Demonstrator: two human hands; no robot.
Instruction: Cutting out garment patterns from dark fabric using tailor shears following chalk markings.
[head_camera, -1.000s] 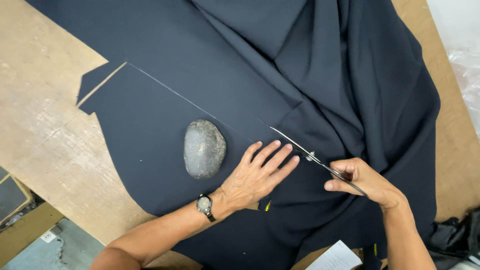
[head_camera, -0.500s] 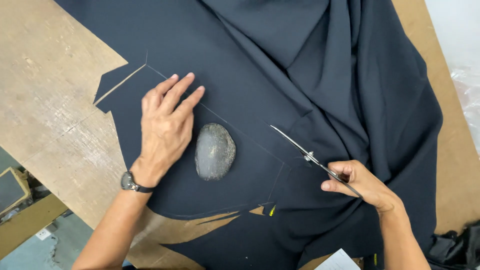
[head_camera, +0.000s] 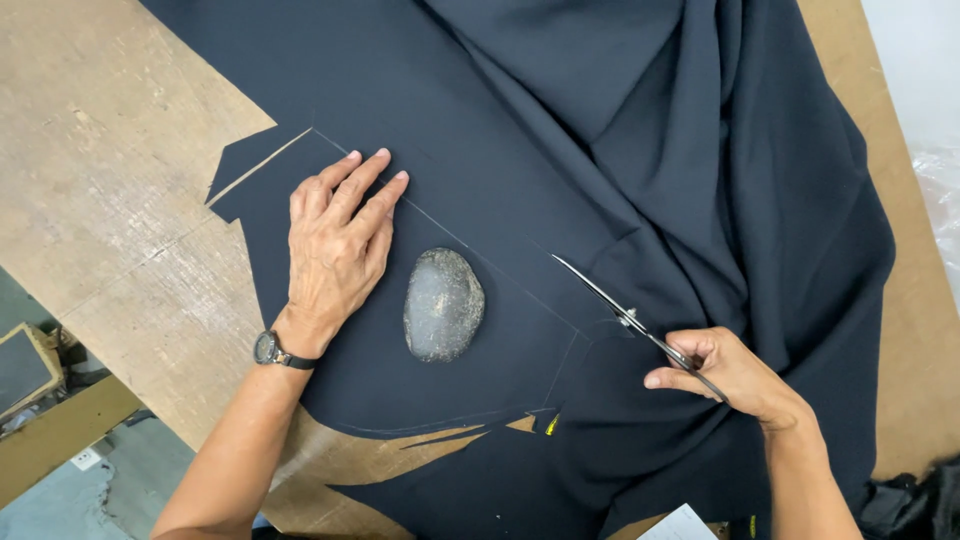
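Wooden table (head_camera: 130, 190), dark fabric (head_camera: 600, 130), right hand (head_camera: 735, 375) grasping scissors (head_camera: 620, 315), left hand (head_camera: 340, 245) flat, released, beside stone (head_camera: 443, 304)

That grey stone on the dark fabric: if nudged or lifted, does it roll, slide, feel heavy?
The stone looks flattish and oval, lying on its broad face, so it would probably slide rather than roll. It seems dense, likely heavy for its size. The dark fabric beneath is soft and folded nearby, so a push may drag and wrinkle the cloth with it.

Worn wooden table (head_camera: 110, 180), dark navy fabric (head_camera: 560, 130) spread across it
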